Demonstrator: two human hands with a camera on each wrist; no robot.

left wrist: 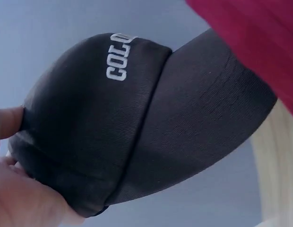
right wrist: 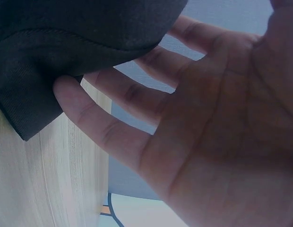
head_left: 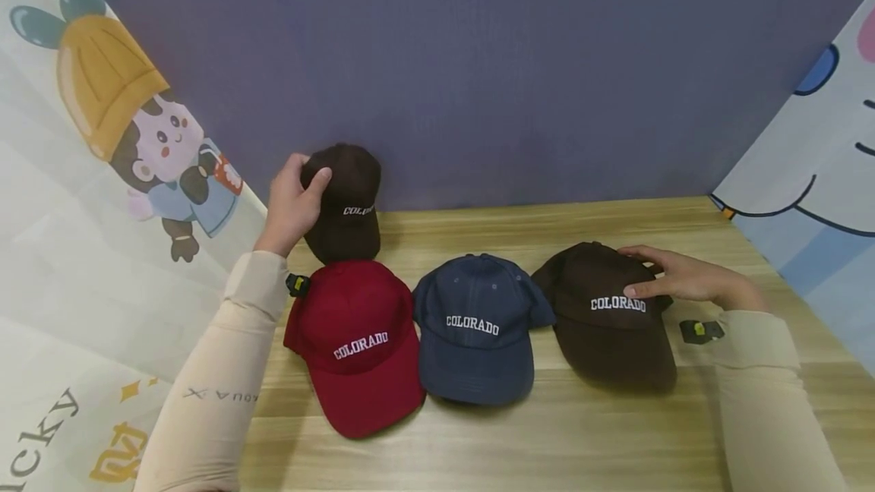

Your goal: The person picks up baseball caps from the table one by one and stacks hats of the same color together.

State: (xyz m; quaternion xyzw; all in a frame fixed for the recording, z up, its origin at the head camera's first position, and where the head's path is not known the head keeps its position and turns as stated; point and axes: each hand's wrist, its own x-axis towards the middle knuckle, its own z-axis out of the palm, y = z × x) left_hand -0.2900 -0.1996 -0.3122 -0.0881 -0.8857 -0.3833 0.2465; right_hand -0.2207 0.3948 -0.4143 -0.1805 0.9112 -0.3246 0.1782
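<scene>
At the back left, my left hand (head_left: 292, 203) grips a dark brown baseball cap (head_left: 344, 188) by the side of its crown, thumb on the outside. The brim of this cap points down, and its lower edge meets the red cap (head_left: 358, 317) in the head view. On the right, my right hand (head_left: 687, 277) touches a second dark brown cap (head_left: 615, 355), thumb by the white COLORADO lettering. In the right wrist view its fingers (right wrist: 132, 97) are spread and nearly straight, some tips hidden behind the cloth. A navy cap (head_left: 475, 355) lies between the red and right brown caps.
The caps rest on a wood-grain tabletop (head_left: 478, 446). A grey-blue panel (head_left: 478, 74) rises behind it. Curtains with cartoon prints hang at both sides, the left curtain (head_left: 75, 249) close to my left forearm.
</scene>
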